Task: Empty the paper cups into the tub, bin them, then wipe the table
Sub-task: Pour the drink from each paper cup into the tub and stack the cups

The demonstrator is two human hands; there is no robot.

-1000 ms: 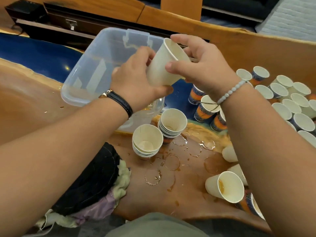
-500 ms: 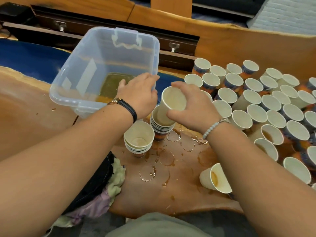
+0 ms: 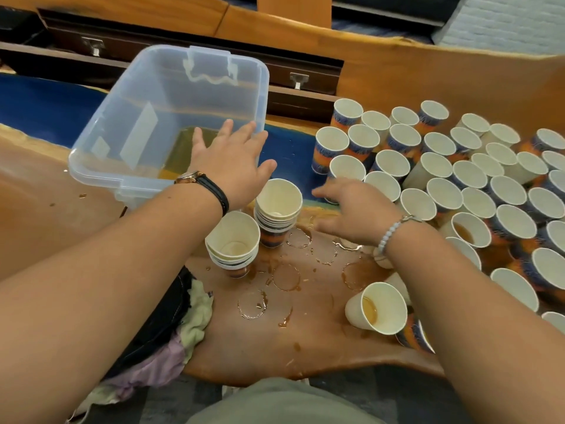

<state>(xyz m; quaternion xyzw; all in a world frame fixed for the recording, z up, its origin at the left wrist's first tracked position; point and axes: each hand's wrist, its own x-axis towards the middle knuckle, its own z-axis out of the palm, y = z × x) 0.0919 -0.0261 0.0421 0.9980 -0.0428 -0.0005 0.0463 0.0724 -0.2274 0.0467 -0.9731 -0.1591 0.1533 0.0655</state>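
2 hands are out in front of you and both are empty. Your left hand [image 3: 232, 166] is spread flat, fingers apart, hovering at the near right corner of the tub [image 3: 128, 179]; whether the fingertips touch its wall I cannot tell. Your right hand [image 3: 354, 209] is loosely open, palm down, reaching toward the nearest of the crowded cups [image 3: 458, 185] on the right, holding nothing.

The tub sits tilted on the counter [image 3: 275, 341] at the left, with amber liquid pooled in its low corner. 2 nested stacks stand between your wrists: the taller stack [image 3: 276, 209] just right of your left hand, the shorter stack [image 3: 234, 240] beside it and nearer you. A tipped cup [image 3: 377, 309] with liquid in it leans near your right forearm. Rags [image 3: 189, 313] hang over the counter's near edge on the left. Free room is the wet, ring-marked patch between the stacks and the tipped cup (everything to the right is packed with cups).

Half a second ago your right hand was seating a cup onto the taller stack; that cup now rests there and both hands have let go.
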